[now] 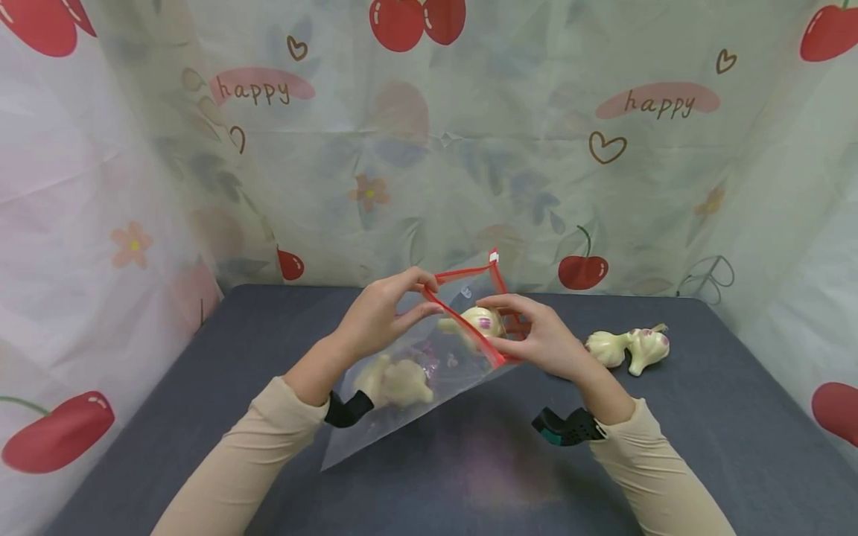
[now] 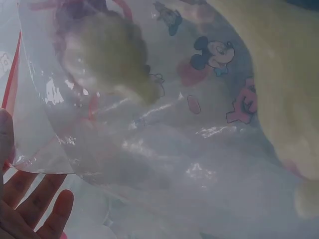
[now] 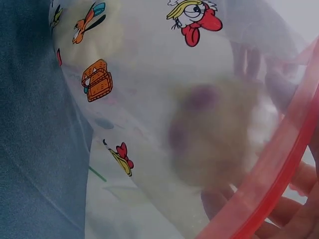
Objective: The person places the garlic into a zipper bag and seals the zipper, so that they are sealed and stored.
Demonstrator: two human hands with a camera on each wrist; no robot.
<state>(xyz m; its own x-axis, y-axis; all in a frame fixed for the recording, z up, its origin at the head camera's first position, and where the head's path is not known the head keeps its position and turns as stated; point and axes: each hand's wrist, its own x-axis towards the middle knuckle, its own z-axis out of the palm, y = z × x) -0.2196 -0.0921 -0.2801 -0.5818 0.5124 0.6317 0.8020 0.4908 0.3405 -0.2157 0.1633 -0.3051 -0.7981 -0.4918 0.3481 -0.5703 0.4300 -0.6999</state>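
Garlic bulb, 1 in number, sits in the pinch of the right hand, with the thumb on its near side and fingers on its far side. It lies just inside the open mouth of the clear bag, between the 2 sides of the red strip, its stem pointing left, away from the palm. In the right wrist view it shows blurred through the film.

The left hand grips the bag's red edge between thumb and fingers, near the mouth's left end. The 2 forearms, in beige sleeves, slant inward from the lower edge of the head view, so that the hands face each other across the mouth. The bag hangs tilted, its mouth toward the upper right and a bottom corner toward the lower left.

Counted: 1 bag with 1 white slider; 2 bulbs deep in the bag; 2 bulbs on the dark table, touching each other beyond the right wrist. That makes 5 bulbs in view.
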